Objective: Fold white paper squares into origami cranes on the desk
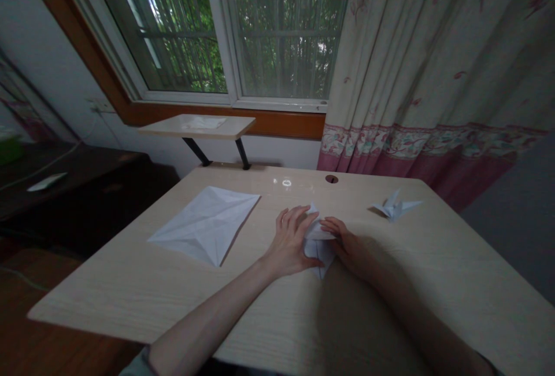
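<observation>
Together, hands (292, 241) (344, 240) on folded paper (319, 249), paper crane (393, 207) nearby

Left hand (291, 241) and right hand (344, 240) hide most of the folded white paper (319, 247). A green object (9, 150) sits cut off at far left.

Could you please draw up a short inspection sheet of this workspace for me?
surface: pale wood-grain desk with a round hole near its back edge
job's things: folded white paper between the hands; creased white sheet lying open; paper crane
clutter: white paper on a small shelf; white slip on dark furniture
grippers: left hand curled over the folded paper; right hand fingertips touching it
cables: thin white cable along the dark furniture
surroundings: window; floral curtain
</observation>
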`<state>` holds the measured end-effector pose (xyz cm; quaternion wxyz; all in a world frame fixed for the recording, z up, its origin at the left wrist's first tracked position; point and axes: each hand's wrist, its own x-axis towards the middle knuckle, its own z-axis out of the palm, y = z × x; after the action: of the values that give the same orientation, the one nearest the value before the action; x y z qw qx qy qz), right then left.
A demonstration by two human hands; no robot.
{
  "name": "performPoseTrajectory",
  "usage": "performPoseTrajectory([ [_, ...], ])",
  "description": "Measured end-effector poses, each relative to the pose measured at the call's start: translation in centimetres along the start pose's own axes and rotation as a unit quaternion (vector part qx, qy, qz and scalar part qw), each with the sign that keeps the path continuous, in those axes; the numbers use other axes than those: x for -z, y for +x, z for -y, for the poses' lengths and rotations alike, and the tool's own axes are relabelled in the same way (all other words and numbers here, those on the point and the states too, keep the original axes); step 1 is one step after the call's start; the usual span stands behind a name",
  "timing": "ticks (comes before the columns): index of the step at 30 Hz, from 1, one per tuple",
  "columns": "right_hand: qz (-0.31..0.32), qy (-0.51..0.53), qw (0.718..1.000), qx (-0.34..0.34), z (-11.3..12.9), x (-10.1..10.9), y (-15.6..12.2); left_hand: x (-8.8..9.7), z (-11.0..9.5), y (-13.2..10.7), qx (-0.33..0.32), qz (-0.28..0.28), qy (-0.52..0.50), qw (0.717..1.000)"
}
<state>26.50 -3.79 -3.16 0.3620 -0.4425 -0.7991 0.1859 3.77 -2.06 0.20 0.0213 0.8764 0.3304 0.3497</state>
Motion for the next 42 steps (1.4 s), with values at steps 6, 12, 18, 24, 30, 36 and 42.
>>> performPoseTrajectory([
  [6, -0.037, 0.042, 0.998, -0.037, 1.2, 0.3, 0.4, -0.2, 0.3, -0.1, -0.032, 0.005, 0.012, 0.999],
  [12, -0.090, 0.052, 0.990, -0.093, 1.6, 0.7, 0.5, 0.0, 0.1, -0.2, -0.098, 0.023, 0.044, 0.994],
  [18, -0.115, 0.043, 0.989, -0.086, 1.7, 0.6, 0.7, 0.6, -0.3, 0.1, -0.056, 0.039, 0.067, 0.995],
  [24, -0.118, 0.000, 0.989, -0.093, 1.5, 0.5, 0.8, 0.7, -0.3, 0.4, -0.012, 0.030, 0.071, 0.997],
  [30, -0.146, -0.068, 0.984, -0.075, 0.9, 0.3, 0.7, 0.5, -0.2, 0.3, 0.004, 0.037, 0.072, 0.997],
  [36, -0.164, -0.062, 0.982, -0.067, 0.4, 0.2, 0.8, 0.3, -0.1, 0.2, 0.023, 0.051, 0.067, 0.996],
  [42, -0.158, -0.032, 0.985, -0.054, 0.9, 0.5, 0.6, 0.0, 0.2, 0.2, 0.045, 0.073, 0.056, 0.995],
])
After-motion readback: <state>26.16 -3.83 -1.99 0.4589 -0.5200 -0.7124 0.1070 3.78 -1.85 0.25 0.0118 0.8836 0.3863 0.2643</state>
